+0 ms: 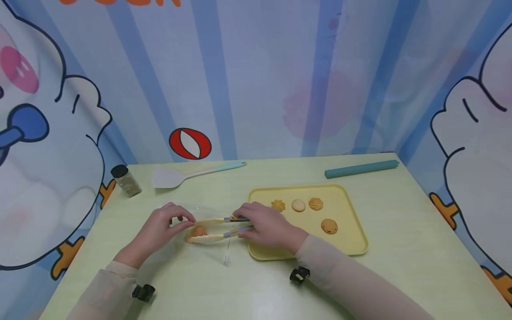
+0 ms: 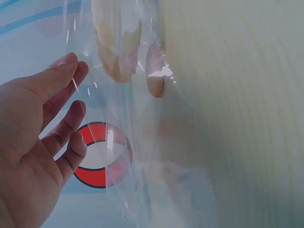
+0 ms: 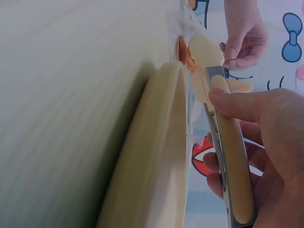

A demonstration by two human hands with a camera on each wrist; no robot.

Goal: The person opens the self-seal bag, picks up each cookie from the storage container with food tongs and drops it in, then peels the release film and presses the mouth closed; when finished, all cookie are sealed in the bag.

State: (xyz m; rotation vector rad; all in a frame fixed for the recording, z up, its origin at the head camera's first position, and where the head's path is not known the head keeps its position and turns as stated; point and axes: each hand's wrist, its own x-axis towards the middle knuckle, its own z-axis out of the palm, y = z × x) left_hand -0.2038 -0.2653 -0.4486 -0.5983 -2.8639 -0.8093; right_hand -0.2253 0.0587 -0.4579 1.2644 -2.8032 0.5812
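Observation:
My left hand (image 1: 162, 226) pinches the edge of a clear plastic bag (image 2: 128, 142) between thumb and index finger. In my right hand (image 1: 268, 224) is a pair of tongs (image 3: 232, 161), with pale yellow tips and metal-edged handles. The tips reach left into the bag. A brown swirl cookie (image 1: 198, 230) lies between them, close to my left fingertips; I cannot tell whether the tips squeeze it. Below my right hand is the left side of a yellow tray (image 1: 308, 249). On it are a flower-shaped cookie (image 1: 278, 205), a pale round cookie (image 1: 298, 205), another swirl cookie (image 1: 316, 204) and a dotted round cookie (image 1: 329, 226).
At the table's back left stand a black-lidded jar (image 1: 127, 181) and, beside it, a lying white spatula (image 1: 170, 178) with a mint handle. A teal rod (image 1: 362, 169) lies at the back right. A printed blue curtain (image 1: 256, 89) rises behind the table.

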